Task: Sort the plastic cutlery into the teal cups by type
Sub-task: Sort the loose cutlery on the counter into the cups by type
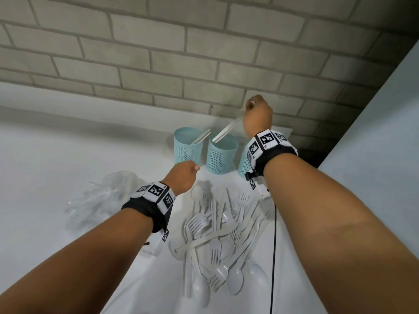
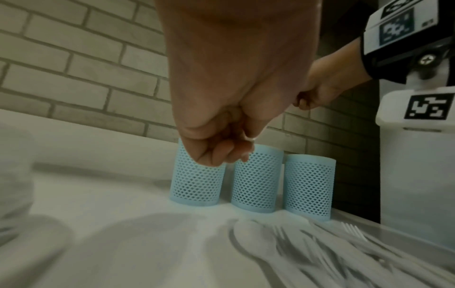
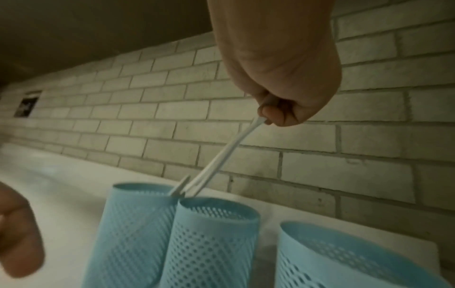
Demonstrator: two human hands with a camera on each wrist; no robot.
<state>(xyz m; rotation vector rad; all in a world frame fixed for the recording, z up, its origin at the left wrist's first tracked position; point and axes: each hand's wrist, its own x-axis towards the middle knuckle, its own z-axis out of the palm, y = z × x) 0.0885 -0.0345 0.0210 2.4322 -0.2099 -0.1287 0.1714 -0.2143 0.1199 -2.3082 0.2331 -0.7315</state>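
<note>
Three teal mesh cups stand in a row by the brick wall: left cup (image 1: 188, 148), middle cup (image 1: 223, 157), and right cup (image 1: 243, 165), half hidden behind my right wrist. My right hand (image 1: 256, 113) is raised above them and pinches the top of a long white cutlery piece (image 3: 221, 155). Its lower end slants down to the middle cup's (image 3: 214, 243) near-left rim. I cannot tell its type. Another white piece (image 1: 201, 137) leans in the left cup. My left hand (image 2: 226, 152) hovers in front of the left cup, fingers curled, holding nothing. A pile of white forks, spoons and knives (image 1: 217, 234) lies on the counter.
A crumpled clear plastic bag (image 1: 102, 200) lies left of the pile. A black cable (image 1: 273, 257) runs along the pile's right side. A white panel (image 1: 374, 166) closes off the right. The white counter (image 1: 68, 143) spreads out to the left.
</note>
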